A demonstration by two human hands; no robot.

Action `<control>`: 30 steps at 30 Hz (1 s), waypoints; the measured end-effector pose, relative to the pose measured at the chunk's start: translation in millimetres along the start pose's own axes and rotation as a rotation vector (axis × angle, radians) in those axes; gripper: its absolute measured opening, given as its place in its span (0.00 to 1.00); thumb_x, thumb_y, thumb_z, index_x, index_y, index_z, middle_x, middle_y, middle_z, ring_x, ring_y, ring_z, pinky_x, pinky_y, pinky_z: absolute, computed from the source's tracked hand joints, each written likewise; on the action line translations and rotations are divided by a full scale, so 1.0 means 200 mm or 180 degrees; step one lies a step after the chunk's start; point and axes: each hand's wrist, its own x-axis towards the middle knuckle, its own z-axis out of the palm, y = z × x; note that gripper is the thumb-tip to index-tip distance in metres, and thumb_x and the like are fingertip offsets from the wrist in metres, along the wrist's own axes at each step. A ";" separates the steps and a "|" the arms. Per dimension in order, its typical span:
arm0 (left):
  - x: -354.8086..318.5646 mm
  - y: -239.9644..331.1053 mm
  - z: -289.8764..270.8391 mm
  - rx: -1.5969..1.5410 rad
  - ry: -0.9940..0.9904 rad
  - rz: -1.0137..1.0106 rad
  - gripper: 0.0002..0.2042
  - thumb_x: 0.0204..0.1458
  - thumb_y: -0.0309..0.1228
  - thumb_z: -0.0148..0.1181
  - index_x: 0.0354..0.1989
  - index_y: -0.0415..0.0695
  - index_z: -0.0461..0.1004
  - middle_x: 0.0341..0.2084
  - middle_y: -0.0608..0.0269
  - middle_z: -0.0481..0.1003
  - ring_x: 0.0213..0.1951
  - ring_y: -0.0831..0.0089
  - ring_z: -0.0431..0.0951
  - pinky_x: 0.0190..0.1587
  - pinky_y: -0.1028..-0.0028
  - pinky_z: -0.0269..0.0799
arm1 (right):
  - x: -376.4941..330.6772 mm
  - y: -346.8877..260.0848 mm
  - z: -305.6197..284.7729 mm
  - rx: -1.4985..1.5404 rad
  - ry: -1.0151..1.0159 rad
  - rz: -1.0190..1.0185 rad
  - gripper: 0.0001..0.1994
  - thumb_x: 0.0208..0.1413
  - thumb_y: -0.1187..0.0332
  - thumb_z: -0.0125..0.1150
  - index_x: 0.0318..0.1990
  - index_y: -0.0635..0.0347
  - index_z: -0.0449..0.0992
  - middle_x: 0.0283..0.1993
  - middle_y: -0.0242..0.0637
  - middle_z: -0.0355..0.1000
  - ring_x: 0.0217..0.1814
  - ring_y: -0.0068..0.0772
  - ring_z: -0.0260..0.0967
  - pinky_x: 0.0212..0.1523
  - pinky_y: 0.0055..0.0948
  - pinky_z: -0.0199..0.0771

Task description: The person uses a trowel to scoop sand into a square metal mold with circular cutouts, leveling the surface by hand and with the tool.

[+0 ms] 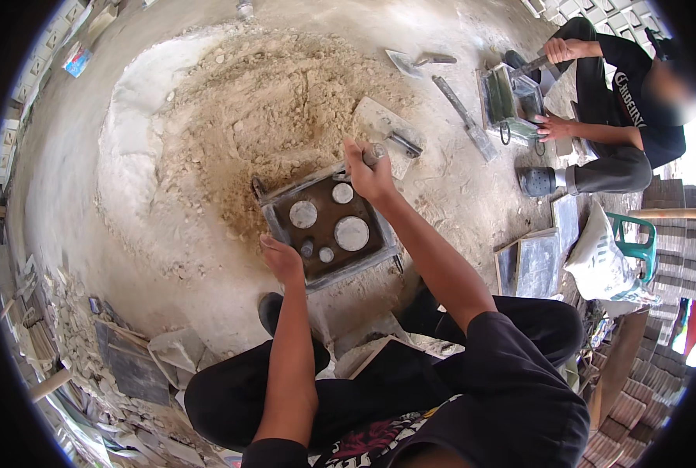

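Observation:
In front of me on the floor lies a square metal-framed mould (324, 269). Inside its brown surface stand several round grey pieces of different sizes, among them a large disc (352, 233). My left hand (283, 260) is closed on the mould's left edge. Over the far right corner, my right hand (369, 173) forms a fist around a short grey cylindrical handle (375, 154); whatever is at its lower end is hidden by the hand. A flat trowel (384, 125) with a dark handle rests just beyond that fist, on the edge of the sand pile.
Loose sandy mix (239, 117) spreads beyond the mould, bordered by white powder (133, 117). Another trowel (404, 64) and a long flat bar (466, 117) lie to the right. A co-worker there handles a second mould (501, 97). Flat panels (536, 265) and a white sack (609, 261) stand nearer.

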 end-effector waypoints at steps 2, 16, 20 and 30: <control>0.01 -0.03 -0.03 0.0022 -0.0005 0.0252 0.30 0.67 0.47 0.27 0.52 0.29 0.67 0.46 0.30 0.71 0.50 0.34 0.69 0.52 0.47 0.63 | -0.03 -0.09 0.03 -0.0204 0.0137 -0.0128 0.25 0.67 0.56 0.50 0.18 0.61 0.60 0.15 0.23 0.53 0.20 0.17 0.45 0.19 0.30 0.48; -0.01 0.03 -0.02 0.0463 0.0037 0.1693 0.24 0.66 0.37 0.37 0.67 0.39 0.55 0.58 0.40 0.65 0.58 0.43 0.66 0.57 0.51 0.62 | -0.05 -0.06 -0.13 0.0104 -0.0208 -0.0746 0.24 0.67 0.60 0.50 0.19 0.62 0.61 0.18 0.23 0.53 0.23 0.14 0.48 0.22 0.26 0.51; -0.02 0.02 -0.06 0.0425 -0.0010 0.1734 0.25 0.65 0.35 0.38 0.70 0.44 0.53 0.62 0.43 0.62 0.62 0.46 0.63 0.60 0.52 0.60 | -0.10 -0.23 -0.10 0.0309 -0.0078 -0.0673 0.26 0.68 0.58 0.49 0.16 0.62 0.61 0.16 0.21 0.56 0.21 0.14 0.49 0.20 0.25 0.49; 0.01 0.04 -0.02 0.0338 -0.0093 0.1880 0.25 0.65 0.34 0.38 0.71 0.49 0.53 0.60 0.46 0.66 0.62 0.48 0.63 0.61 0.54 0.59 | -0.14 -0.27 -0.12 -0.0392 0.0447 -0.0637 0.27 0.68 0.59 0.49 0.14 0.60 0.61 0.14 0.21 0.55 0.18 0.13 0.48 0.18 0.25 0.46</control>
